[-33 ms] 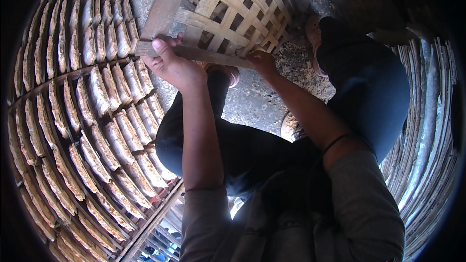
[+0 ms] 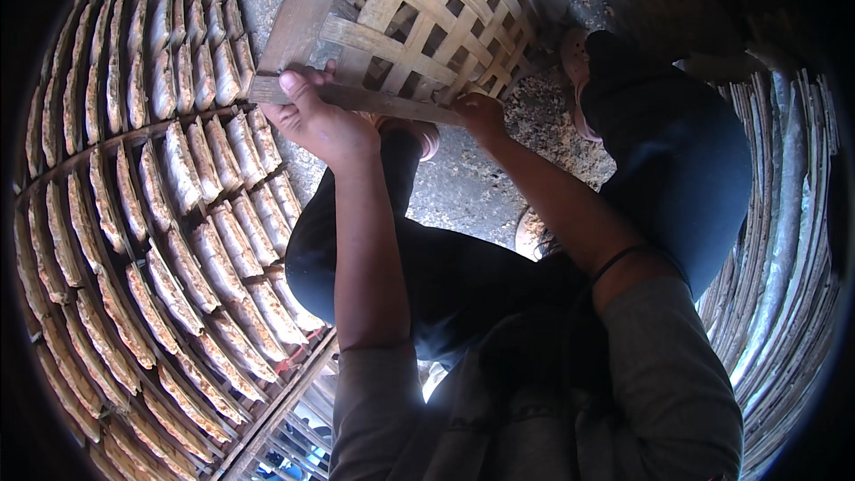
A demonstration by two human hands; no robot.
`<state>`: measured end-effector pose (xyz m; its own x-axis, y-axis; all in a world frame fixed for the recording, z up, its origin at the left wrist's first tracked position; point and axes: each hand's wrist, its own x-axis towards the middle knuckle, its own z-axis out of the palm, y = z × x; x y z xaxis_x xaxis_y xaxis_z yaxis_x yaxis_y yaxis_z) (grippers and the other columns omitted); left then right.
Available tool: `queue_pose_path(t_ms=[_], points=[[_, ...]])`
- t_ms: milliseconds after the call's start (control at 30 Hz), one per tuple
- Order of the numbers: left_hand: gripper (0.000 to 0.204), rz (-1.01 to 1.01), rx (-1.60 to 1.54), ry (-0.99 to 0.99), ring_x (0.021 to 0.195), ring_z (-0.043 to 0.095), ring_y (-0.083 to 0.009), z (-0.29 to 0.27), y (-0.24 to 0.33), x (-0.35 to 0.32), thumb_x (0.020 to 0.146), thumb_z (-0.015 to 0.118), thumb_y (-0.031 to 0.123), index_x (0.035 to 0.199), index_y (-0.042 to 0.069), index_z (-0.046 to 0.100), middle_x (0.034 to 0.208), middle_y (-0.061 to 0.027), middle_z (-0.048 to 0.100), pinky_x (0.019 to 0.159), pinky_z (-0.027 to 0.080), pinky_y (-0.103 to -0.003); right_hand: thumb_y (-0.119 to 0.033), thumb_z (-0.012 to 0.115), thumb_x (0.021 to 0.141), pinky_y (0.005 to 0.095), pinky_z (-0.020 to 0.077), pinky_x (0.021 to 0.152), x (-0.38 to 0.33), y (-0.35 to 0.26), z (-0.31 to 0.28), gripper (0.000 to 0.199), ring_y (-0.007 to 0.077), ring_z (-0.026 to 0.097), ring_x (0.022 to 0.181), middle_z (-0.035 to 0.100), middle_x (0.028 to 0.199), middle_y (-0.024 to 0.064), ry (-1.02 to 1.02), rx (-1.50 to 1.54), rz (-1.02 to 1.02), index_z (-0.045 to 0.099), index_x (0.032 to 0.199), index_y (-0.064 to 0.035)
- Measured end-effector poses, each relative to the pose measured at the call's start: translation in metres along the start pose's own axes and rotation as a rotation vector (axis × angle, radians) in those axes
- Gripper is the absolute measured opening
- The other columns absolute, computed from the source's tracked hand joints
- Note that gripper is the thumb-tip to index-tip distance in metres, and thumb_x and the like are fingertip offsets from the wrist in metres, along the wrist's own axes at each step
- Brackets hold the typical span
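Rough concrete floor [image 2: 463,187] lay underfoot, drying rack of flat fish [image 2: 169,240] at left. Left hand [image 2: 316,120] and right hand [image 2: 478,114] each held a closed grip on the woven bamboo tray [image 2: 410,27] edge.

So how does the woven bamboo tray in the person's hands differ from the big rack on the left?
The pale woven bamboo lattice tray is bare, with open gaps between its strips; the large slatted bamboo drying rack is covered in rows of flat tan pieces. The tray is gripped along its wooden edge by the left hand and right hand; the rack is not touched by either hand. Both look made of bamboo strips.
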<state>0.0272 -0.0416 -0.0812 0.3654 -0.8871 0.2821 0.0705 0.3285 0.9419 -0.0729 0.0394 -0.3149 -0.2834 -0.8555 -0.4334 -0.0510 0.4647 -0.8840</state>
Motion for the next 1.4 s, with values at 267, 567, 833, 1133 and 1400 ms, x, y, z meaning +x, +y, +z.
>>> queue_pose_path(t_ms=[267,567,833,1133,1400], points=[[0.025,-0.052,0.018,0.060,0.076,0.052,-0.0154,-0.001,0.003,-0.004,0.102,0.051,0.028,0.104,0.005,0.043,0.083,-0.0051,0.050,0.085,0.053,-0.041,-0.035,0.058,0.088,0.0484,0.0535,0.082,-0.010,-0.053,0.007,0.031,0.0376,0.069,0.088,0.071,0.088,0.0193,0.181,-0.434,0.153,0.071,0.094,-0.0083],[0.018,-0.053,-0.008,0.024,0.074,0.047,-0.0137,0.002,0.001,-0.005,0.102,0.051,0.024,0.101,0.008,0.044,0.081,-0.0022,0.048,0.081,0.049,-0.035,-0.031,0.054,0.091,0.0468,0.0527,0.080,-0.002,-0.026,0.008,0.031,0.0364,0.068,0.091,0.070,0.091,0.0210,0.201,-0.283,0.069,0.070,0.093,-0.0046],[0.018,-0.010,-0.019,-0.017,0.075,0.051,-0.0141,-0.002,-0.003,0.001,0.103,0.050,0.024,0.106,0.007,0.045,0.082,-0.0039,0.050,0.084,0.052,-0.042,-0.024,0.066,0.088,0.0340,0.0502,0.065,0.007,0.003,-0.025,0.022,0.0175,0.063,0.075,0.068,0.086,0.0055,-0.248,0.401,0.193,0.070,0.097,-0.0042],[0.020,-0.010,-0.029,-0.010,0.074,0.051,-0.0142,0.004,0.000,0.000,0.102,0.052,0.024,0.106,0.006,0.044,0.082,-0.0042,0.050,0.084,0.052,-0.040,-0.027,0.064,0.093,0.0366,0.0550,0.072,0.004,0.004,-0.040,0.022,0.0183,0.066,0.082,0.067,0.090,0.0060,-0.318,0.528,0.308,0.066,0.098,-0.0053],[0.021,-0.036,-0.037,0.008,0.074,0.050,-0.0147,0.003,0.002,0.002,0.102,0.052,0.025,0.106,0.006,0.044,0.082,-0.0046,0.050,0.083,0.052,-0.040,-0.032,0.061,0.095,0.0390,0.0554,0.067,0.007,0.056,-0.048,0.031,0.0210,0.068,0.072,0.069,0.080,0.0096,-0.578,-0.289,0.299,0.067,0.084,-0.0026]])
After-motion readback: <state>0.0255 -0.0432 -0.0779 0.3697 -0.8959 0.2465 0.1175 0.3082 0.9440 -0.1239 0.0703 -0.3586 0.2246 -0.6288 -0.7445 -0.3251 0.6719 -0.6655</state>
